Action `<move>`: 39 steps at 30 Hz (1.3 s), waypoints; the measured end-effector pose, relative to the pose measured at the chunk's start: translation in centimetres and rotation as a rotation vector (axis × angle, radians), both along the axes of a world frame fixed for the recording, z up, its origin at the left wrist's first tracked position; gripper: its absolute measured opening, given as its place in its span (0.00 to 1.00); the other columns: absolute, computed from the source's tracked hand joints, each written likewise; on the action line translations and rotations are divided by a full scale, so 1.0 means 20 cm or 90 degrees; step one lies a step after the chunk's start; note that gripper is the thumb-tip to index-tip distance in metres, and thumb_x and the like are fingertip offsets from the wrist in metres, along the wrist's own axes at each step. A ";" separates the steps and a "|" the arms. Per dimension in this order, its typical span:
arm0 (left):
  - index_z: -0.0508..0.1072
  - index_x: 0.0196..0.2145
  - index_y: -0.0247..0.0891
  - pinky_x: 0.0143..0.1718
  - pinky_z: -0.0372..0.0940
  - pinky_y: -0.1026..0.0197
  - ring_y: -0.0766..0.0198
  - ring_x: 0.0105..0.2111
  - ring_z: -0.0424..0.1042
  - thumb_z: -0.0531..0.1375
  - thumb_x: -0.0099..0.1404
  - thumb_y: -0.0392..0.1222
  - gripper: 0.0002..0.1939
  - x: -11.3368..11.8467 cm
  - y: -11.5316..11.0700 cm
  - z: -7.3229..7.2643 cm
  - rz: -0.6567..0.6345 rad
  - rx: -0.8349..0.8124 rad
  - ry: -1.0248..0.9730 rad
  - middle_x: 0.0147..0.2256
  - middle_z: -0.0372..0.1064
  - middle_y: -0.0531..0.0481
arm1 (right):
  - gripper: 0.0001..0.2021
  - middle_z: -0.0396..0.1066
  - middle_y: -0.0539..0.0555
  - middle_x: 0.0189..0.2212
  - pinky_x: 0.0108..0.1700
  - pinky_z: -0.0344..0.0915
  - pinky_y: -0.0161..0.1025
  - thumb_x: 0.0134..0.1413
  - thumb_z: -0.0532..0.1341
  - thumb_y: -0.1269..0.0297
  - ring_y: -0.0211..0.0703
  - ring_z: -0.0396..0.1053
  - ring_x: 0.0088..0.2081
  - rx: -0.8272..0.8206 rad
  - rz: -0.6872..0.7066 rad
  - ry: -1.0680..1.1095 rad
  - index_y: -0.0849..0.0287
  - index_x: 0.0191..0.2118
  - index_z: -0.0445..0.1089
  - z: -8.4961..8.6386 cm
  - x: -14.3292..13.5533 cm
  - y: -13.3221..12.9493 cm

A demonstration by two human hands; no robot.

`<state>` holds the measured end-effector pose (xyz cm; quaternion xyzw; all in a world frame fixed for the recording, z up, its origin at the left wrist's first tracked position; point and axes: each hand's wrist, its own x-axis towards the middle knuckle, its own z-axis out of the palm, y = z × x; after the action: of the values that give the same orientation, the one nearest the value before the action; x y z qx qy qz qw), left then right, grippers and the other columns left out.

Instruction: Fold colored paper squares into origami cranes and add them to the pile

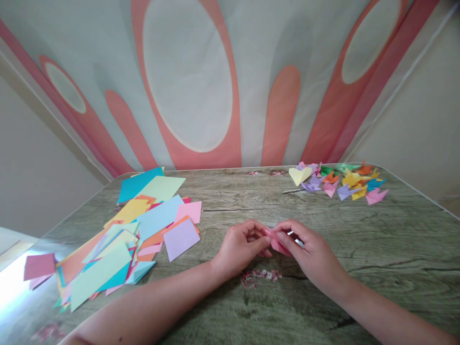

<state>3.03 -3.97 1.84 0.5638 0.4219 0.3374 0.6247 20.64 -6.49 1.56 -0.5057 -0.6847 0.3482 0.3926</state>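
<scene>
A small folded piece of pink paper (279,243) is held just above the wooden-patterned table (223,201), between both hands. My left hand (244,244) pinches its left end with thumb and fingers. On the other side, my right hand (304,247) grips its right part, the thumb lying along the paper. The fingers cover some of the folds, so the full shape of the paper cannot be made out.
To the left lies a loose pile of coloured paper sheets (104,275), with a lilac square (181,238) at its near right. Several folded paper figures (354,179) and a pale yellow paper heart (300,175) sit at the back right. A patterned cloth (251,96) hangs behind the table.
</scene>
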 end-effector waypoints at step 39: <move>0.68 0.30 0.33 0.26 0.66 0.65 0.67 0.22 0.70 0.59 0.61 0.42 0.08 0.00 -0.01 -0.01 -0.017 0.032 0.060 0.22 0.70 0.51 | 0.03 0.69 0.54 0.35 0.43 0.63 0.42 0.60 0.57 0.68 0.44 0.66 0.40 0.308 0.001 -0.205 0.58 0.38 0.68 -0.05 0.01 0.00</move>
<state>2.97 -4.20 1.67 0.6003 0.4348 0.3127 0.5940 20.78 -6.50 0.55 -0.4457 -0.8016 0.0903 0.3880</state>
